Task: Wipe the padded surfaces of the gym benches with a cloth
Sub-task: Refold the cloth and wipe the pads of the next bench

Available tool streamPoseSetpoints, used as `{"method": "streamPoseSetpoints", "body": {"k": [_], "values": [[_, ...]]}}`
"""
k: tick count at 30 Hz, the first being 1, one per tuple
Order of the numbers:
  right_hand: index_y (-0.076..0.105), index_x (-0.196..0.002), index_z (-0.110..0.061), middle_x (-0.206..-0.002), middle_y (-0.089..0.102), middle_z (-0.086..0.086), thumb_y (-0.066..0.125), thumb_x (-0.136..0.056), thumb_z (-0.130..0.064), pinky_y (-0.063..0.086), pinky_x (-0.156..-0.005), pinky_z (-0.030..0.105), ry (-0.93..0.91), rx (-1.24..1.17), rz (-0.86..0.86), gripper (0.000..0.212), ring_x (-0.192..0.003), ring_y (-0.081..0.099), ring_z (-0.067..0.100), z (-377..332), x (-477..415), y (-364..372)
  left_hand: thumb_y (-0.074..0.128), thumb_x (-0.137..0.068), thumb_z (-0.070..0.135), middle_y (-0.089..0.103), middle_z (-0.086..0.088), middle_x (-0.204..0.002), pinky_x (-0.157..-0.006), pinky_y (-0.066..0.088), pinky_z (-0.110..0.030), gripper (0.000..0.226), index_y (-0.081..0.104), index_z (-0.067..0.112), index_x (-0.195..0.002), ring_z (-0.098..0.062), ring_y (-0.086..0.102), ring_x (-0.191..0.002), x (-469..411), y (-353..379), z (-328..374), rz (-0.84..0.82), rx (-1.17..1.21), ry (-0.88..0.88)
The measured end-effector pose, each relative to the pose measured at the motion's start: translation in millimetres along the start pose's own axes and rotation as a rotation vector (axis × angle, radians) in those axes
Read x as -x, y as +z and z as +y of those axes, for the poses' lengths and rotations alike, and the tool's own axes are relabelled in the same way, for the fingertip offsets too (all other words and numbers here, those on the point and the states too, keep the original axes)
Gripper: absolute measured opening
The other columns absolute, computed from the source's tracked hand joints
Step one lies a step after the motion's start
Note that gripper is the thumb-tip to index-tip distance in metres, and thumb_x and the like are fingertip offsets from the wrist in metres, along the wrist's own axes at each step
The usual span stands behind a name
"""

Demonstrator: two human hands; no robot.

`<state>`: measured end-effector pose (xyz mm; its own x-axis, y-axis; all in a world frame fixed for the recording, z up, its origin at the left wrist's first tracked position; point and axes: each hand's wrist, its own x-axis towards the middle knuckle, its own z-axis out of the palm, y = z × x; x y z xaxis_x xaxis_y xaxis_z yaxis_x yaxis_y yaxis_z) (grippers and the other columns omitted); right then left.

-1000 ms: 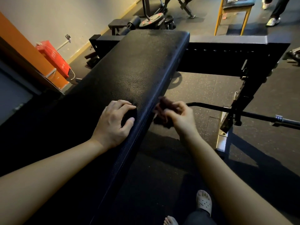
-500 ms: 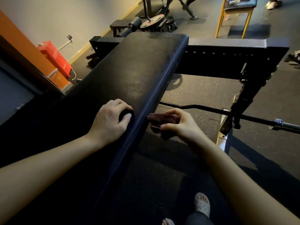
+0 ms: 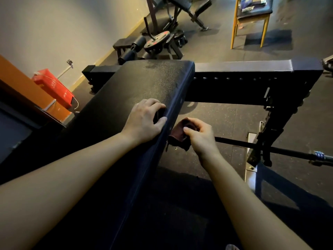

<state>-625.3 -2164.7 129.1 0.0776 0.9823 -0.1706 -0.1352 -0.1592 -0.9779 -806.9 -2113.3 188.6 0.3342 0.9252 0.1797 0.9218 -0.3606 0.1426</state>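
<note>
left hand (image 3: 144, 120) rested on black textured padded bench surface (image 3: 137, 87) near its right edge; fingers curled, tips on padding, thumb at edge, holding nothing. right hand (image 3: 201, 136) off right side of surface, below its top; thumb and curled fingers pinched small dark reddish-brown cloth (image 3: 178, 139). cloth bunched, hung just beside side face of padding; contact not discernible. thin black metal bar (image 3: 270, 148) passed behind right hand. red box (image 3: 54, 87) by wall at left.
</note>
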Motion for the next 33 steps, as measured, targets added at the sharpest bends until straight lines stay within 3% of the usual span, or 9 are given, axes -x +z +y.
{"method": "streamPoseSetpoints", "body": {"k": [2, 4, 9, 14, 21, 23, 28, 31, 33], "values": [[0.064, -0.108, -0.025, -0.101, 0.07, 0.001, 0.059, -0.096, -0.008, 0.062, -0.083, 0.045, 0.03, 0.033, 0.055, 0.021, -0.094, 0.069, 0.019, 12.3, -16.6, 15.9, 0.051, -0.09, 0.051, 0.06, -0.001, -0.137, -0.114, 0.035, -0.043, 0.056, 0.066, 0.018, -0.132, -0.023, 0.05, -0.131, -14.2, 5.4, -4.0, -0.011, -0.022, 0.005], [0.059, -0.112, -0.022, -0.103, 0.068, 0.001, 0.06, -0.096, -0.014, 0.059, -0.089, 0.051, 0.073, 0.029, 0.106, 0.018, -0.097, 0.068, 0.021, 24.0, -28.9, 30.4, 0.048, -0.091, 0.053, 0.059, -0.003, -0.142, -0.117, 0.033, -0.045, 0.06, 0.065, 0.019, -0.136, -0.024, 0.049, -0.135, -21.8, 11.0, -7.9, -0.011, -0.02, 0.007], [0.06, -0.107, -0.023, -0.102, 0.068, -0.004, 0.058, -0.098, -0.024, 0.056, -0.091, 0.046, -0.041, -0.027, 0.211, 0.008, -0.096, 0.066, 0.013, 31.5, -9.9, 55.5, 0.051, -0.093, 0.047, 0.06, -0.003, -0.143, -0.116, 0.036, -0.048, 0.053, 0.067, 0.018, -0.135, -0.023, 0.052, -0.135, -20.0, 19.7, -12.6, 0.019, 0.017, 0.014], [0.063, -0.106, -0.02, -0.102, 0.067, -0.005, 0.06, -0.095, -0.009, 0.055, -0.088, 0.038, -0.206, 0.055, 0.068, 0.016, -0.098, 0.065, 0.011, 45.1, 33.3, 58.1, 0.054, -0.093, 0.04, 0.06, -0.003, -0.142, -0.114, 0.038, -0.047, 0.048, 0.068, 0.016, -0.133, -0.023, 0.052, -0.133, -23.3, 22.7, -14.1, 0.043, 0.044, 0.024], [0.061, -0.104, -0.011, -0.094, 0.066, -0.001, 0.058, -0.093, -0.008, 0.054, -0.085, 0.049, -0.236, 0.176, 0.397, 0.012, -0.087, 0.065, 0.018, 3.9, -143.6, 36.5, 0.053, -0.093, 0.037, 0.06, -0.003, -0.142, -0.115, 0.037, -0.042, 0.048, 0.068, 0.015, -0.133, -0.023, 0.051, -0.133, -24.8, 24.7, -14.9, 0.079, 0.066, 0.042], [0.06, -0.102, -0.016, -0.094, 0.067, 0.0, 0.056, -0.092, -0.011, 0.056, -0.08, 0.05, -0.282, 0.182, 0.378, 0.012, -0.086, 0.066, 0.02, 12.4, -122.8, 38.9, 0.054, -0.093, 0.037, 0.06, -0.003, -0.142, -0.114, 0.037, -0.042, 0.047, 0.068, 0.016, -0.133, -0.023, 0.051, -0.133, -24.6, 25.7, -15.4, 0.088, 0.065, 0.051], [0.064, -0.101, -0.01, -0.095, 0.065, 0.001, 0.061, -0.091, -0.002, 0.055, -0.08, 0.039, -0.368, 0.164, 0.014, 0.013, -0.089, 0.064, 0.014, 46.9, -0.6, 42.0, 0.055, -0.093, 0.035, 0.059, -0.004, -0.142, -0.114, 0.038, -0.044, 0.047, 0.068, 0.015, -0.133, -0.026, 0.052, -0.131, -25.9, 28.1, -16.2, 0.098, 0.057, 0.064], [0.062, -0.097, -0.011, -0.091, 0.063, 0.002, 0.057, -0.085, 0.001, 0.052, -0.078, 0.043, -0.435, 0.284, 0.108, 0.018, -0.084, 0.061, 0.019, 28.9, -61.9, 35.6, 0.054, -0.093, 0.035, 0.059, -0.004, -0.142, -0.114, 0.037, -0.043, 0.047, 0.068, 0.015, -0.133, -0.025, 0.052, -0.132, -25.4, 27.3, -15.3, 0.094, 0.057, 0.064], [0.061, -0.095, -0.015, -0.088, 0.066, 0.002, 0.052, -0.084, -0.008, 0.054, -0.076, 0.049, -0.403, 0.312, 0.213, 0.016, -0.082, 0.064, 0.022, 14.0, -123.2, 32.2, 0.053, -0.093, 0.036, 0.058, -0.003, -0.143, -0.114, 0.037, -0.044, 0.048, 0.068, 0.016, -0.134, -0.025, 0.051, -0.133, -26.0, 26.6, -15.5, 0.086, 0.052, 0.057]]}}
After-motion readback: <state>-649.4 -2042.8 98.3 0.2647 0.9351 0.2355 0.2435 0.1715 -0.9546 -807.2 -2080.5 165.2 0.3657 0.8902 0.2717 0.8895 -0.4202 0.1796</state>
